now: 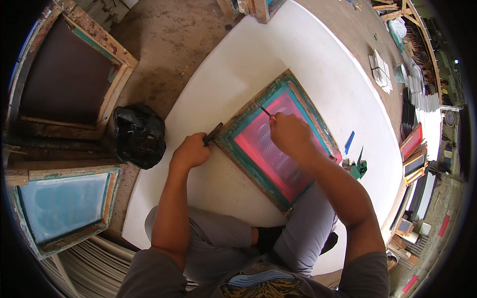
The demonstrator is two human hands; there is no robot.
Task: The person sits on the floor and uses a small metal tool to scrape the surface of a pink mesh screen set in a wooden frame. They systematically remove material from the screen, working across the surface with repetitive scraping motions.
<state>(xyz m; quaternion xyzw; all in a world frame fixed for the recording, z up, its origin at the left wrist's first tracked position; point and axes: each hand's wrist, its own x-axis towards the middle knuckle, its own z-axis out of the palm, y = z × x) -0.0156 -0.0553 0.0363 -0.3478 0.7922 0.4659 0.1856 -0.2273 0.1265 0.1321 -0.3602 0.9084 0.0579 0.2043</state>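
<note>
In front of me a screen-printing frame (pixel 245 181) lies on the white board, its worn wood edged in green and its mesh (pixel 258 164) pink with rows of pale marks. My right hand (pixel 293 135) is closed above the mesh on a red-handled tool with a thin dark shaft, which looks like a screwdriver (pixel 265 110); its tip points toward the frame's far left side. Closed beside the frame's left corner, my left hand (pixel 191 150) grips a short black tool (pixel 213 133). Whether that tool touches the wood, I cannot tell.
A blue strip (pixel 349 142) and a crumpled green piece (pixel 359 166) lie right of the frame on the white board (pixel 318 44). Left of the board sit a black plastic bag (pixel 139 135) and two more frames, one dark (pixel 64 74), one pale blue (pixel 67 203). My crossed legs rest close in.
</note>
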